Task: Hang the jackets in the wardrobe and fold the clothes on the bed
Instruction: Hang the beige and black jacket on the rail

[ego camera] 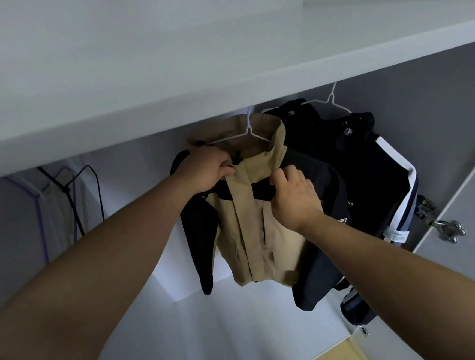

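Note:
A tan and black jacket (252,235) hangs on a white wire hanger (251,132) inside the white wardrobe (138,88), under its shelf. My left hand (205,169) grips the jacket's front edge just below the collar. My right hand (295,195) pinches the black chest panel on the other side of the front opening. Directly behind it to the right, a black jacket with a white stripe (372,169) hangs on a second white hanger (331,100). The rail is hidden by the shelf.
Black and purple empty hangers (70,198) hang at the left of the wardrobe. The open wardrobe door with metal hinges (444,226) stands at the right. Pale wooden floor (341,356) shows at the bottom.

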Tool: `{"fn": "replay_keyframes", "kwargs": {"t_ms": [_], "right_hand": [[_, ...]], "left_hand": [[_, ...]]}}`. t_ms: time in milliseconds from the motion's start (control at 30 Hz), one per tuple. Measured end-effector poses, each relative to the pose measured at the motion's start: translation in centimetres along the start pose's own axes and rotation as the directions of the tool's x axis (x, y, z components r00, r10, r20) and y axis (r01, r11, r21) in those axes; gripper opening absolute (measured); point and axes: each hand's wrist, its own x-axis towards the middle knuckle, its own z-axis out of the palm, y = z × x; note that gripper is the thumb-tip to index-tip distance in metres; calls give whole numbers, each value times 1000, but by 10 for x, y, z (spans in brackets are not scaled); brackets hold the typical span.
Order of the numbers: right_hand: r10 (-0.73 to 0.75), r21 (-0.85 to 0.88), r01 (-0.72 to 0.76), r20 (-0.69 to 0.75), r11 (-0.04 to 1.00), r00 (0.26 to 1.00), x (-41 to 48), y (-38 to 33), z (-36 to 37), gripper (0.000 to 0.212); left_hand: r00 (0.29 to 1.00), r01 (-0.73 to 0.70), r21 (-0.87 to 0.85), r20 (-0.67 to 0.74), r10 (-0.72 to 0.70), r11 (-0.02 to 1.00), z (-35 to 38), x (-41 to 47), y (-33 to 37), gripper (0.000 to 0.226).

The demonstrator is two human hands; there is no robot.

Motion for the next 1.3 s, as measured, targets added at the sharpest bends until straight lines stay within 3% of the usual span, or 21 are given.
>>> {"fn": "replay_keyframes", "kwargs": {"t_ms": [267, 567, 700, 767, 833, 900, 1000, 1133, 1200, 1300], "right_hand": [[1, 38, -4, 100, 999, 995, -8, -8, 7, 34], [1, 77, -10, 122, 997, 993, -13, -17, 11, 36], [22, 113, -43, 181, 993, 983, -15, -17, 17, 37], [55, 138, -87, 221, 987, 974, -21, -14, 22, 38], [106, 158, -151, 263, 976, 959, -28, -12, 28, 38], [155, 190, -218, 299, 957, 941, -37, -8, 35, 36], [217, 236, -318, 374, 918, 902, -54, 1, 47, 33], [315, 230, -469, 491, 853, 813, -82, 11, 62, 35], [363, 210, -534, 530, 819, 766, -97, 15, 72, 33], [398, 192, -595, 581, 780, 709, -117, 20, 90, 31]], "left_hand": [[995, 91, -45, 55, -88, 995, -2, -2, 9, 32], [992, 122, -78, 17, -121, 989, -4, -7, 17, 28], [987, 81, -42, -137, -86, 996, 11, -18, 20, 20], [956, 76, -124, -272, -108, 989, 32, -29, 23, 41], [882, 135, -286, -401, -246, 949, 54, -45, 30, 57], [821, 193, -441, -417, -390, 877, 77, -62, 37, 55], [820, 316, -590, -225, -527, 743, 114, -88, 41, 42], [814, 537, -567, 152, -561, 625, 171, -120, 38, 20], [766, 628, -552, 315, -560, 548, 196, -135, 38, 13], [638, 768, -488, 521, -567, 416, 216, -154, 46, 13]]}}
